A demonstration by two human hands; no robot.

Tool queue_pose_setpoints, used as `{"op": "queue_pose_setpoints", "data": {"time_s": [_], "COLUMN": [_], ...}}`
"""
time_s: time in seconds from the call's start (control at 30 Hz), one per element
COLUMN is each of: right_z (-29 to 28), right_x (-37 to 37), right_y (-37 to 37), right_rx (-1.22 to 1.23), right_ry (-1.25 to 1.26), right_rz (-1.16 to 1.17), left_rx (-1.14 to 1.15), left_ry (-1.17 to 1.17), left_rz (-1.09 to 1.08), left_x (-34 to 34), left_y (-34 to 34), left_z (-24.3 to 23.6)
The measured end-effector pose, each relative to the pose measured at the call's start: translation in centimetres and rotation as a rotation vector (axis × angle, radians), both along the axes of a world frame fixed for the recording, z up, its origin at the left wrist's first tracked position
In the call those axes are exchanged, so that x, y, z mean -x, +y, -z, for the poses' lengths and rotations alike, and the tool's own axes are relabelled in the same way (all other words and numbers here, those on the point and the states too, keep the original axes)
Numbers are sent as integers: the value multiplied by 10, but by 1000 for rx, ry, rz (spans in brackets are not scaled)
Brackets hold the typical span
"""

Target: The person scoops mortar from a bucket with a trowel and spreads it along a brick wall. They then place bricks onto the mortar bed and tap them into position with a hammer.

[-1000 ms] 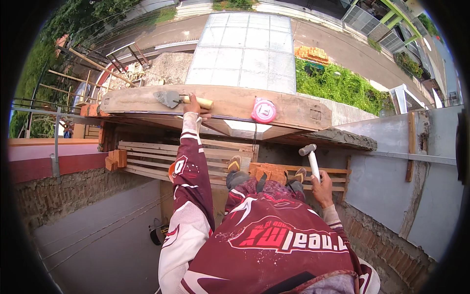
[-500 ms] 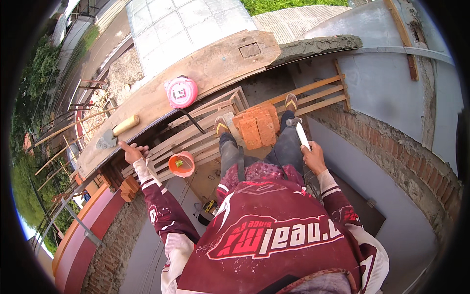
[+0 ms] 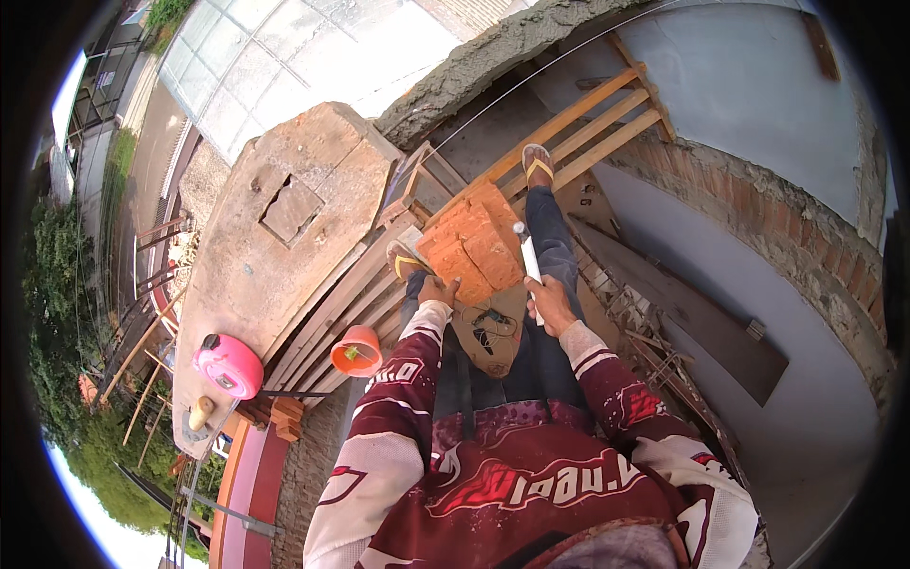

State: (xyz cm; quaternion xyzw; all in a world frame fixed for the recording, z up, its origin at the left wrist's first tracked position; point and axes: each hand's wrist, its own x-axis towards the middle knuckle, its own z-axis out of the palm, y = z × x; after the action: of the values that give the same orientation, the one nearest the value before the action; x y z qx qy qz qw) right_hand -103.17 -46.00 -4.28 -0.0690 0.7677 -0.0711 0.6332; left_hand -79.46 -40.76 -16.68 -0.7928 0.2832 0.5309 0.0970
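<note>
My right hand (image 3: 553, 301) is closed around the white handle of a hammer (image 3: 531, 261), its metal head pointing up beside the bricks. A stack of orange bricks (image 3: 479, 242) rests on the wooden slats between my feet. At the near left corner of that stack, my left hand (image 3: 439, 291) is closed on the edge of a brick, the thumb showing and the other fingers partly hidden. Left of my left hand stands an orange bucket (image 3: 356, 352) with something small and yellow-green inside.
A wide wooden board (image 3: 284, 256) carries a round pink case (image 3: 227, 366) with a black strap, plus a wooden-handled trowel (image 3: 201, 411). Wooden rails (image 3: 592, 123) lie ahead. A mortar-topped wall (image 3: 474, 71) runs behind. Below is a brown panel (image 3: 701, 332).
My left hand has moved right, from beside the trowel to the bricks. The hammer has come left, closer to the bricks. The view has turned, so the board and pink case appear lower left.
</note>
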Motion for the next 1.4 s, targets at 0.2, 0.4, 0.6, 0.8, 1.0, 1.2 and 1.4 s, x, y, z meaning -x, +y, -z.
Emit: {"op": "queue_pose_setpoints", "data": {"time_s": [0.2, 0.4, 0.6, 0.8, 1.0, 1.2, 1.4], "right_z": [37, 45, 46, 41, 36, 41, 37], "right_x": [-2, 8, 14, 13, 11, 3, -3], "right_y": [17, 20, 20, 17, 17, 19, 15], "right_rx": [-56, -87, -71, -85, -85, -116, -96], "right_ry": [-106, -113, -110, -115, -121, -117, -111], "right_rz": [346, 515, 560, 499, 469, 430, 403], "left_rx": [-144, -208, -232, -77, -222, -296, -243], "left_ry": [-77, -143, -145, -15, 13, 146, 295], "left_rz": [338, 145, -7, -410, -751, -323, 589], "left_x": [28, 30, 31, -1, -35, -52, -57], "left_y": [-30, -56, -63, 0, 57, 68, 28], "left_z": [103, 127, 130, 157, 166, 210, 162]}}
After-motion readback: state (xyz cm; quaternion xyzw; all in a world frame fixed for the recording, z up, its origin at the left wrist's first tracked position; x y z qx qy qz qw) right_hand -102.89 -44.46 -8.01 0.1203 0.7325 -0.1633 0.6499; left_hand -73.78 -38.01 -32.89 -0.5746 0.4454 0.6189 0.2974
